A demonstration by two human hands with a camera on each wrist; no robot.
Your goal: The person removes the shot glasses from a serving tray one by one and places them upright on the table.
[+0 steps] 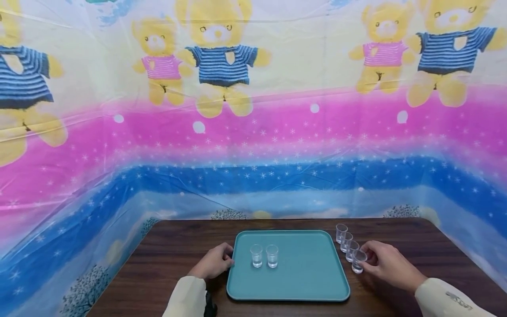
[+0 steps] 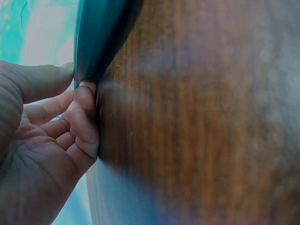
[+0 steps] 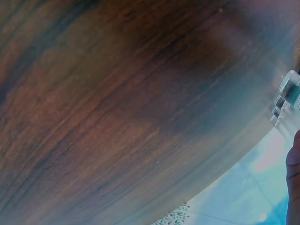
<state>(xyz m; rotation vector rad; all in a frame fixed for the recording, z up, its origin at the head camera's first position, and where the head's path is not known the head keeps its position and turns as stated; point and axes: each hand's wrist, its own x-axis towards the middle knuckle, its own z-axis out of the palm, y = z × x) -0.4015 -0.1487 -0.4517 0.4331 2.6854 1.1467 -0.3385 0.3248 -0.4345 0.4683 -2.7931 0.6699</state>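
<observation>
A teal tray (image 1: 293, 281) lies on the table, and two clear shot glasses stand side by side on its left half, the left glass (image 1: 257, 259) and the right glass (image 1: 272, 259). My left hand (image 1: 214, 263) grips the tray's left edge; in the left wrist view the thumb (image 2: 47, 83) meets the rim and the curled fingers are at its underside. To the right of the tray, my right hand (image 1: 390, 265) pinches the nearest shot glass (image 1: 358, 264) of a row between thumb and fingers. That glass is upright. Most of the right hand is outside the right wrist view.
Three more shot glasses run back from the pinched one, close along the tray's right side, the farthest glass (image 1: 341, 234) near its back corner. The dark wooden table (image 1: 174, 246) has a printed bear-pattern cloth (image 1: 285, 127) hanging behind and beside it.
</observation>
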